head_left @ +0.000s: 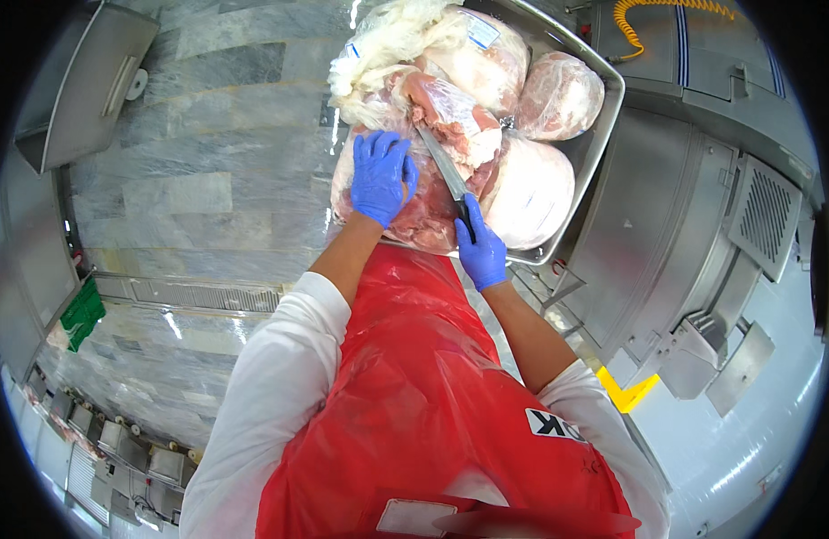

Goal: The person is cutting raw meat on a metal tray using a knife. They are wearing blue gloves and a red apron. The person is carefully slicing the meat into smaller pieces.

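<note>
My left hand (pixel 379 180) in a blue glove rests with fingers spread on a bagged red cut of meat (pixel 416 220). My right hand (pixel 482 247), also gloved, grips the black handle of a long knife (pixel 441 162), whose blade points up and left toward a partly exposed piece of pink meat (pixel 455 117) with crumpled clear plastic (pixel 379 45) behind it. Other bagged, pale cuts (pixel 529 193) fill the metal tray (pixel 610 90) around them.
A red apron covers my front. Grey tiled floor (pixel 190 229) with a drain grate (pixel 190 292) lies left, near a green crate (pixel 80 316) and steel cart (pixel 82 85). Steel machinery (pixel 643 225), a yellow coiled hose (pixel 639 13) and a yellow object (pixel 630 391) are right.
</note>
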`<state>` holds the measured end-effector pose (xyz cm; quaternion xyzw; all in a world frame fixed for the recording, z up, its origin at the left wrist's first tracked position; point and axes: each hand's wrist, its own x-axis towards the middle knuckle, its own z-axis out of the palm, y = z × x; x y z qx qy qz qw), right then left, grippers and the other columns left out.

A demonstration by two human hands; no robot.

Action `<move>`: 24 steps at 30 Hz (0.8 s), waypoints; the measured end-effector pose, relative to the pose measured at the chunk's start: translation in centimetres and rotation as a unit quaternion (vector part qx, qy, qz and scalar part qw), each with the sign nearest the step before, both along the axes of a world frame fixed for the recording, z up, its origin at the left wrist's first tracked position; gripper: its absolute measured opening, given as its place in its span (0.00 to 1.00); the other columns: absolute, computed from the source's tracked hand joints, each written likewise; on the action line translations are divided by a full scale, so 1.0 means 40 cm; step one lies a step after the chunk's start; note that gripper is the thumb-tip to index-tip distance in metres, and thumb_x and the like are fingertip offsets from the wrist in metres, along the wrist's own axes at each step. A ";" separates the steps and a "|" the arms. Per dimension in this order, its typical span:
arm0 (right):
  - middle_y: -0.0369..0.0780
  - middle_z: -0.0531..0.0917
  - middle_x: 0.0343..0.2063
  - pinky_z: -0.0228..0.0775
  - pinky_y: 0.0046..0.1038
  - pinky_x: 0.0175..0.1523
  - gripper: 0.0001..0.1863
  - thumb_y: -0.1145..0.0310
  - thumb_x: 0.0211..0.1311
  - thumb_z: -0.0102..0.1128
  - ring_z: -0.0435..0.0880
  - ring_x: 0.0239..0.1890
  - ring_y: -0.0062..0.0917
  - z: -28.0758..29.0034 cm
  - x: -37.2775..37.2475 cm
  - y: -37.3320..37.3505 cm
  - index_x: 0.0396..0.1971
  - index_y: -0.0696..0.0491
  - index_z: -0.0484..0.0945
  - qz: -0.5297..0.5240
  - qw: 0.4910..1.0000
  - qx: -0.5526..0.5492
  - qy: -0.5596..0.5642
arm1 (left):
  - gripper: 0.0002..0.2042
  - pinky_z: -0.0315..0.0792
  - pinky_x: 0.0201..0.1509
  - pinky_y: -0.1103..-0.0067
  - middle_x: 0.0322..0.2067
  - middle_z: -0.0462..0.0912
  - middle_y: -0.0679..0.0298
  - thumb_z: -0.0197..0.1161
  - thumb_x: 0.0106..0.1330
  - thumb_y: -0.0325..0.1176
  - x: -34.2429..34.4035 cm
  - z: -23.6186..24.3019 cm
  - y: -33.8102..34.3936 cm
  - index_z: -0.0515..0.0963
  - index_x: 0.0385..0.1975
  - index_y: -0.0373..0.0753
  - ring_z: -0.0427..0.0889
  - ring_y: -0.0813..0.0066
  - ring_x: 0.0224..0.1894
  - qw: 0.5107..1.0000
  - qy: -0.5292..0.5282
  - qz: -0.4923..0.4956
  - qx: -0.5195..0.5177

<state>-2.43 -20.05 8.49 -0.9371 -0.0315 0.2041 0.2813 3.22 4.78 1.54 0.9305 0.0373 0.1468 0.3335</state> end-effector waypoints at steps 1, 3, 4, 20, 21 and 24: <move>0.52 0.85 0.58 0.82 0.41 0.55 0.30 0.61 0.76 0.64 0.88 0.56 0.47 -0.001 0.008 0.009 0.76 0.39 0.70 -0.013 0.999 -0.001 0.030 | 0.18 0.60 0.74 0.46 0.53 0.79 0.55 0.68 0.61 0.31 0.005 -0.002 0.000 0.80 0.52 0.40 0.73 0.46 0.63 1.000 -0.004 -0.002 -0.007; 0.55 0.89 0.44 0.82 0.44 0.49 0.32 0.56 0.74 0.66 0.91 0.46 0.49 0.007 0.028 -0.031 0.75 0.32 0.70 -0.034 0.997 0.061 0.044 | 0.19 0.60 0.73 0.45 0.53 0.79 0.55 0.68 0.61 0.30 0.006 -0.002 0.000 0.80 0.53 0.40 0.74 0.46 0.62 1.000 -0.009 -0.015 -0.024; 0.55 0.89 0.45 0.82 0.42 0.48 0.31 0.56 0.73 0.67 0.92 0.46 0.47 0.045 0.038 -0.050 0.74 0.32 0.72 -0.046 0.994 0.083 0.048 | 0.18 0.62 0.72 0.48 0.52 0.79 0.55 0.68 0.62 0.29 0.005 0.000 0.000 0.80 0.53 0.40 0.75 0.46 0.60 1.000 -0.011 -0.020 -0.018; 0.54 0.88 0.38 0.81 0.51 0.44 0.39 0.61 0.68 0.66 0.89 0.38 0.53 0.233 -0.138 -0.239 0.78 0.31 0.65 0.006 0.993 0.068 0.092 | 0.08 0.73 0.58 0.60 0.44 0.82 0.54 0.60 0.66 0.29 0.237 0.089 0.075 0.79 0.42 0.38 0.81 0.53 0.50 0.912 0.118 -0.281 0.276; 0.55 0.88 0.38 0.81 0.52 0.44 0.39 0.61 0.69 0.66 0.88 0.38 0.54 0.227 -0.131 -0.231 0.79 0.31 0.64 0.011 0.993 0.068 0.096 | 0.08 0.73 0.58 0.60 0.45 0.82 0.54 0.61 0.66 0.30 0.244 0.105 0.072 0.80 0.43 0.38 0.81 0.53 0.51 0.904 0.166 -0.271 0.284; 0.55 0.88 0.37 0.80 0.53 0.45 0.38 0.60 0.70 0.64 0.88 0.38 0.54 0.217 -0.108 -0.206 0.79 0.34 0.64 0.003 0.994 0.078 0.081 | 0.11 0.74 0.57 0.59 0.44 0.82 0.53 0.67 0.66 0.33 0.240 0.137 0.102 0.81 0.46 0.39 0.81 0.49 0.50 0.900 0.141 -0.351 0.218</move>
